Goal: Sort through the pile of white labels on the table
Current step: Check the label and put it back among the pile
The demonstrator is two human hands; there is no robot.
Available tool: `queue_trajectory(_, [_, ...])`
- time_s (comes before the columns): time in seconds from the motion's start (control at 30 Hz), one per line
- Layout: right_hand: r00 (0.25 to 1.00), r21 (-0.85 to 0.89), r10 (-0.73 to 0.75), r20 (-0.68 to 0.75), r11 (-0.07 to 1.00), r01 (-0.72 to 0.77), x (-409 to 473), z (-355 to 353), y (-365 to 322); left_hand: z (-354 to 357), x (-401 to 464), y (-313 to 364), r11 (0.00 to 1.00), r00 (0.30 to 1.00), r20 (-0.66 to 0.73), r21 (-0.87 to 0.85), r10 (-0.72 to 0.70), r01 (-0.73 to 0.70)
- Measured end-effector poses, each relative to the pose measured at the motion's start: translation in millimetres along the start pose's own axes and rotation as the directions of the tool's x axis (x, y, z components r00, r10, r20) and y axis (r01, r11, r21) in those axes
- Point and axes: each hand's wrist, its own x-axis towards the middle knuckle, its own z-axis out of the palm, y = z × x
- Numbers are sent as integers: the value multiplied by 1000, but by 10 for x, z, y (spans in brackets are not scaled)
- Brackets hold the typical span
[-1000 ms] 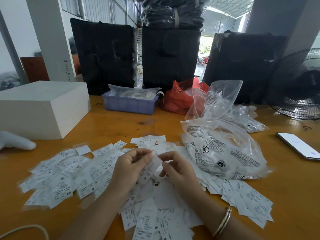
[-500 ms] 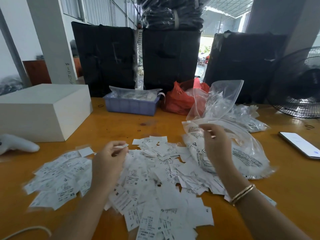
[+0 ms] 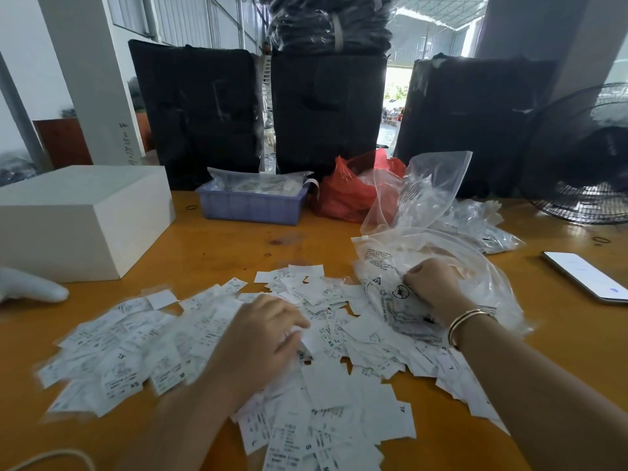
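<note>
- Far left I see a white rounded thing [image 3: 29, 287] lying on the orange table [image 3: 217, 246], at the picture's left edge.
- Just behind it sits a big white box [image 3: 78, 215]. There is bare table between the box and the labels.
- The pile of white labels [image 3: 190, 338] is spread wide across the near middle of the table. Its left side is blurry. Some labels run off the bottom edge of my view.
- My left hand [image 3: 258, 338] lies on top of the pile. Its fingers curl down onto the labels, and a white label shows under the fingertips. I cannot tell if it pinches one.
- Behind the pile there is open table up to a small blue tray [image 3: 253, 207] and a red bag [image 3: 346, 195].
- My right hand [image 3: 431, 283] is closed in a fist on a clear plastic bag [image 3: 384, 273], pinching the plastic. A gold bangle [image 3: 465, 322] is on that wrist.
- The bag lies on the right edge of the pile.
- Far right a phone [image 3: 586, 275] lies flat, well apart from the bag, with bare table between.
- A black fan [image 3: 584, 161] stands at the back right.
</note>
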Motion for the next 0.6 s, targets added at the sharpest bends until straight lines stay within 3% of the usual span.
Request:
queue_trajectory(0.1, [1000,-1,-19,-11,1000,19,7,-35,20,97,-23,14,995,992,115,-91,55,-44])
queue_trajectory(0.2, [995,-141,-83,-50,987,75,1,-89,37,136,-22,-7,990,991,113,-130,74,-59])
queue_trajectory(0.3, [962,-289,-183,-200,950,121,-41,-145,49,159,-24,-19,989,992,100,-138,70,-56])
queue_trajectory(0.37, [883,-290,-322,-342,930,227,-133,-189,1,175,-30,-21,989,993,99,-140,56,-42])
queue_trajectory(0.43, [809,-83,-414,-418,904,420,-306,-202,-135,180,-22,-6,985,998,60,-171,16,-6])
queue_trajectory(0.47, [811,93,-431,-395,860,503,-424,-192,-230,178,-12,9,976,999,32,-214,-23,30])
queue_trajectory(0.53, [860,451,-462,-215,734,507,-687,-103,-401,153,4,54,932,992,-31,-346,-125,107])
queue_trajectory(0.6, [844,574,-536,-4,690,441,-923,83,-478,109,7,95,847,970,-56,-502,-235,176])
